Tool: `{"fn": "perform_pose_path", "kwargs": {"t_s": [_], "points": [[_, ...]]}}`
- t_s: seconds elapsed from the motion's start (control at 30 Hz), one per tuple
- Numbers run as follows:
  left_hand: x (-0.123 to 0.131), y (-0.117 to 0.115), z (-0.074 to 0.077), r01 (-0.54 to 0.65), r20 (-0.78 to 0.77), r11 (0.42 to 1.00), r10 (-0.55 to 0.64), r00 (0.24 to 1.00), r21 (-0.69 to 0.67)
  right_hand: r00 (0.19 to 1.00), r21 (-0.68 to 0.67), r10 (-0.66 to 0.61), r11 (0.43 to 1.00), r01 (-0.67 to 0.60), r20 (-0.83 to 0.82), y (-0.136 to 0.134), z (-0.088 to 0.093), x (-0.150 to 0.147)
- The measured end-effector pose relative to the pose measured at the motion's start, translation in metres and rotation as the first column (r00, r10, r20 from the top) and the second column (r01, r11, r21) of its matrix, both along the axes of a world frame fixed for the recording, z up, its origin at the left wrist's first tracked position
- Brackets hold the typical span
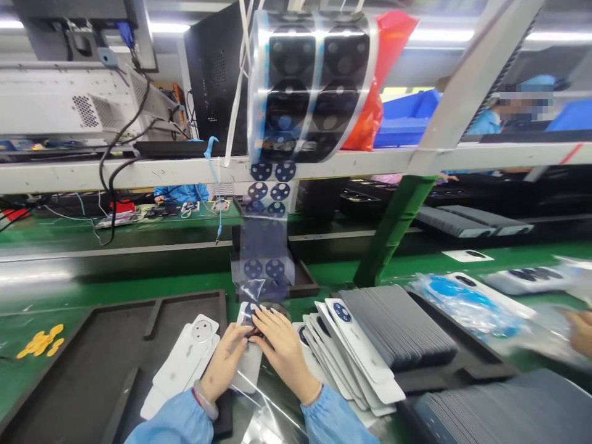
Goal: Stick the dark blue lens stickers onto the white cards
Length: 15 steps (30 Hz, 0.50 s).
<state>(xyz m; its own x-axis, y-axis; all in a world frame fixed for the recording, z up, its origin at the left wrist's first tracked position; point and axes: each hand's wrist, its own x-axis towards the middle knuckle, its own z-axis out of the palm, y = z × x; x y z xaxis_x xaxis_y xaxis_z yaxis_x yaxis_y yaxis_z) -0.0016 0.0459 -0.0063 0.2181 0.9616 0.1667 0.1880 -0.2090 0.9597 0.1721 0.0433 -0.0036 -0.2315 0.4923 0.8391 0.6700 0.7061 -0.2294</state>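
My left hand [225, 364] and my right hand [280, 348] meet over a white phone back cover [248, 369] lying on the bench. The fingertips of both press on the cover's top end, where a dark round sticker sits. A clear film strip [267, 259] carrying dark round stickers hangs down from a big roll [314, 86] overhead to the cover. Both hands' fingers are bent and pressed together on the sticker area. Light blue sleeves cover both wrists, and a bracelet sits on the left one.
White covers [185, 361] lie on a black tray [92, 345] to the left. A fanned stack of white covers [356, 357] and rows of dark covers [398, 327] stand to the right. Yellow stickers [41, 340] lie far left. Another person's hand [580, 333] shows at the right edge.
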Motion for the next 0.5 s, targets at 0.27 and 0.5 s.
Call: {"fn": "perform_pose_path", "kwargs": {"t_s": [0.27,0.5], "points": [[0.003,-0.001,0.006,0.016,0.047,0.999,-0.018,0.999,0.039,0.985,0.03,0.041,0.999,-0.036,-0.17,-0.007,-0.003,-0.004],[-0.006,0.003,-0.002,-0.238,0.17,0.97,0.242,0.955,-0.04,0.904,-0.422,0.176,0.838,-0.345,-0.39,-0.012,0.012,-0.007]]}}
